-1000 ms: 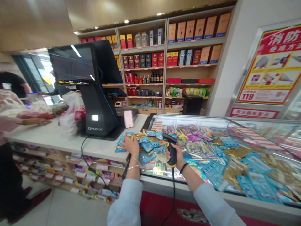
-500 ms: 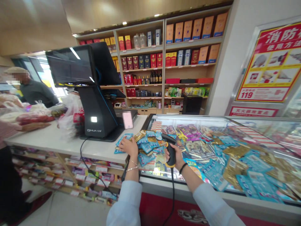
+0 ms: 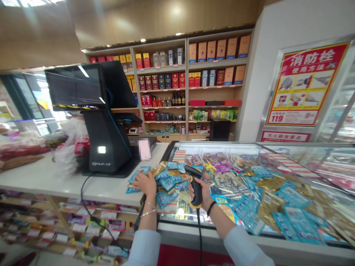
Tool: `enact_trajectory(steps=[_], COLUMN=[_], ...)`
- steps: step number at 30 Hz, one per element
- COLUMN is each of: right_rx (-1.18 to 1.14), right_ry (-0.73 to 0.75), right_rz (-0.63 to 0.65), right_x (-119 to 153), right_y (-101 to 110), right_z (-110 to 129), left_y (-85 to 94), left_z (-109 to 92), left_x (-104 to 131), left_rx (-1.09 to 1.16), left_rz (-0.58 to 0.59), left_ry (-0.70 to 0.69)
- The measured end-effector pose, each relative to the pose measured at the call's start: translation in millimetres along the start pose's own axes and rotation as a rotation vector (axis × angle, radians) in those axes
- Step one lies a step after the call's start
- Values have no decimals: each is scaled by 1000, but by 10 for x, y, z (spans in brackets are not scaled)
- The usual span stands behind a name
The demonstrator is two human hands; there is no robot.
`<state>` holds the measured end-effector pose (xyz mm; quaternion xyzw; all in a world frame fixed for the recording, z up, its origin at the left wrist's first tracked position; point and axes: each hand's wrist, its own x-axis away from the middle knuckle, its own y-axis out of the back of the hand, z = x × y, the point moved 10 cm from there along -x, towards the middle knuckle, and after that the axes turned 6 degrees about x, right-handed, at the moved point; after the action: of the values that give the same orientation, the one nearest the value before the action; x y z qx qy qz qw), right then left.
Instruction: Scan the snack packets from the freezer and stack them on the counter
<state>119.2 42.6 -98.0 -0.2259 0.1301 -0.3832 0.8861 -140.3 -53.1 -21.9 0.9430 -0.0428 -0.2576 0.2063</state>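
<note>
My left hand (image 3: 145, 183) lies over blue snack packets (image 3: 135, 189) at the counter's edge, its fingers spread across them. Whether it pinches any packet beneath, I cannot tell. In my right hand (image 3: 203, 192) is a black-and-yellow barcode scanner (image 3: 196, 194), held upright by its handle with the head turned left. Its cable hangs down in front of the glass case. Between my hands sits a heap of blue and gold packets (image 3: 169, 181), close to the scanner's head.
A black checkout terminal (image 3: 107, 144) stands on the white counter (image 3: 111, 186), beside a plastic bag (image 3: 73, 142). Many more blue and gold packets (image 3: 294, 195) cover the glass display case to the right. Boxes and bottles fill the shelves (image 3: 163, 88) behind.
My view has tilted up and turned slightly right, so everything sits lower and farther left. The person at the left has mostly left the view. Both hands keep their places.
</note>
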Motion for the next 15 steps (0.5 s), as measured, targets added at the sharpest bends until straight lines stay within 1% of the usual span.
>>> enact_trajectory(steps=[2, 4, 5, 8, 9, 11, 13, 15], right_rx=[20, 22, 17, -36, -52, -56, -28, 7], right_ry=[-14, -39, -61, -54, -40, -27, 27, 119], right_rz=[-8, -44, -67, -157, -186, -191, -188, -199], right_x=[-9, 7, 28, 143, 200, 332, 495, 688], right_y=[-35, -70, -86, -71, -44, -7, 63, 181], right_z=[-17, -24, -28, 60, 109, 206, 368, 602], left_y=[-14, -8, 6, 35, 35, 59, 139, 258], left_z=[-10, -44, -70, -202, -258, -371, -486, -605], left_x=[-4, -2, 2, 36, 52, 84, 109, 138], left_rx=[26, 62, 84, 144, 162, 203, 247, 279], left_rz=[-4, -2, -2, 23, 43, 67, 57, 30], left_ry=[-30, -52, -60, -99, -122, -179, -244, -295])
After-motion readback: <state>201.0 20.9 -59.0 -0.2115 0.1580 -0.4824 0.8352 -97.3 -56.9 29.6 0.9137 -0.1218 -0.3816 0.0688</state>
